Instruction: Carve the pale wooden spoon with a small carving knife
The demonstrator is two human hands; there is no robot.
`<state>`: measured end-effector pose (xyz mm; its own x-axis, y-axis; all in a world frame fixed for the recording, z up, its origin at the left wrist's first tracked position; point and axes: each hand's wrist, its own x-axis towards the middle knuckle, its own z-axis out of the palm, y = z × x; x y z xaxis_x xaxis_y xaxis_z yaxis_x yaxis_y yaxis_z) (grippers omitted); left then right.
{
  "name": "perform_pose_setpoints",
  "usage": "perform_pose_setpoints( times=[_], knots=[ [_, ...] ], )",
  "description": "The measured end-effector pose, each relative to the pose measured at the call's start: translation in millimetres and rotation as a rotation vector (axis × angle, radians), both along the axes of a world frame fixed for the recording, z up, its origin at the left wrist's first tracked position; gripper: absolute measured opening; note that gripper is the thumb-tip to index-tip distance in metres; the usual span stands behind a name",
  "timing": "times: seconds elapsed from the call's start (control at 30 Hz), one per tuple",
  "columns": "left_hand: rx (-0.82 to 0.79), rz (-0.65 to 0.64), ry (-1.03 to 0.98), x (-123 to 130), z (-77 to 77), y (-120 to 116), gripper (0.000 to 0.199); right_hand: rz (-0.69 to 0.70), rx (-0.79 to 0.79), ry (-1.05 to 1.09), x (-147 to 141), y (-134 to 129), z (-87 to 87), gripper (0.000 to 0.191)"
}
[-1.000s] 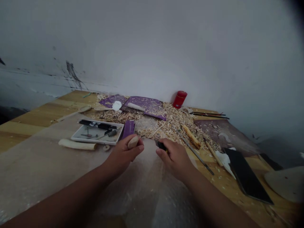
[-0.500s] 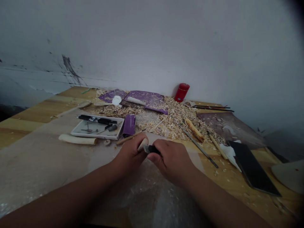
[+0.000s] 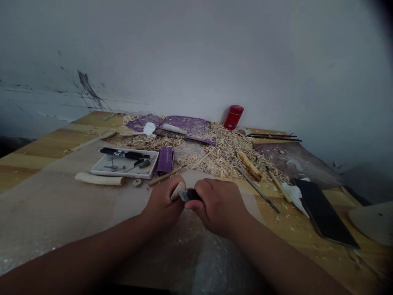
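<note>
Bubble wrap (image 3: 196, 262) lies on the table under both forearms. Left hand (image 3: 161, 200) closed around a pale wooden piece (image 3: 178, 191), rounded end showing above the fingers. Right hand (image 3: 217, 207) closed around a black-handled knife (image 3: 190, 195), its end right at the wood; contact hard to tell. Just beyond: a thin wooden-handled tool (image 3: 167, 176), a purple box (image 3: 165, 161), a white tray (image 3: 106, 170) of tools, a long pale wood billet (image 3: 98, 178). To the right, a steel rod (image 3: 254, 184) and a black plate (image 3: 322, 215). Farther on, a heap of wood shavings (image 3: 221, 153), then a red cylinder (image 3: 233, 117) against the white wall (image 3: 196, 53).
</note>
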<state>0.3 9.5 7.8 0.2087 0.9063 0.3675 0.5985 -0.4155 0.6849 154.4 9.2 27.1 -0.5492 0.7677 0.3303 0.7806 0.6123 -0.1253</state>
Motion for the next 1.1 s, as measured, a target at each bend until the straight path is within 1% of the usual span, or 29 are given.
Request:
perform_pose_setpoints(
  times=[0.1, 0.17, 0.23, 0.3, 0.33, 0.37, 0.4, 0.43, 0.47, 0.57, 0.67, 0.8, 0.93, 1.1],
  knots=[
    [0.024, 0.061, 0.032, 1, -1.1, 1, 0.023, -0.019, 0.02, -0.03, -1, 1, -0.4, 0.05],
    [0.062, 0.094, 0.065, 1, -0.6, -3, 0.022, -0.037, 0.018, -0.065, 4, 8, -0.8, 0.05],
    [0.129, 0.07, 0.108, 2, 1.0, -11, 0.022, -0.147, -0.019, -0.109, 16, 21, -0.3, 0.051],
    [0.171, 0.004, 0.136, 3, 2.8, -19, 0.024, -0.353, -0.062, -0.128, 30, 35, 1.9, 0.053],
    [0.156, 0.028, 0.117, 3, 3.6, -21, 0.024, -0.43, -0.041, -0.106, 37, 40, 3.4, 0.053],
    [0.12, 0.082, 0.094, 4, 4.2, -22, 0.024, -0.453, 0.006, -0.047, 41, 44, 4.8, 0.052],
    [0.075, 0.135, 0.074, 4, 4.7, -21, 0.023, -0.426, 0.025, 0.011, 43, 44, 5.8, 0.052],
    [0.05, 0.166, 0.05, 4, 4.9, -19, 0.023, -0.371, 0.025, 0.044, 41, 43, 6.2, 0.051],
    [0.029, 0.172, 0.031, 4, 4.8, -16, 0.023, -0.3, 0.017, 0.067, 38, 39, 5.7, 0.049],
    [-0.014, 0.107, -0.007, 3, 2.7, -6, 0.024, -0.102, -0.032, 0.08, 21, 23, 0.9, 0.046],
    [-0.022, 0.065, -0.052, 2, -1.3, 1, 0.025, 0.006, -0.053, 0.102, 10, 10, -4.1, 0.045],
    [-0.041, -0.016, -0.088, 1, -6.3, 5, 0.023, 0.051, -0.098, 0.109, 6, 6, -6.0, 0.043],
    [-0.046, -0.021, -0.087, -1, -10.1, 6, 0.026, 0.065, -0.142, 0.097, 5, 4, -5.5, 0.044],
    [-0.019, -0.035, -0.049, -4, -11.1, 1, 0.027, 0.07, -0.097, 0.068, 1, 1, -4.6, 0.048]
  ],
)
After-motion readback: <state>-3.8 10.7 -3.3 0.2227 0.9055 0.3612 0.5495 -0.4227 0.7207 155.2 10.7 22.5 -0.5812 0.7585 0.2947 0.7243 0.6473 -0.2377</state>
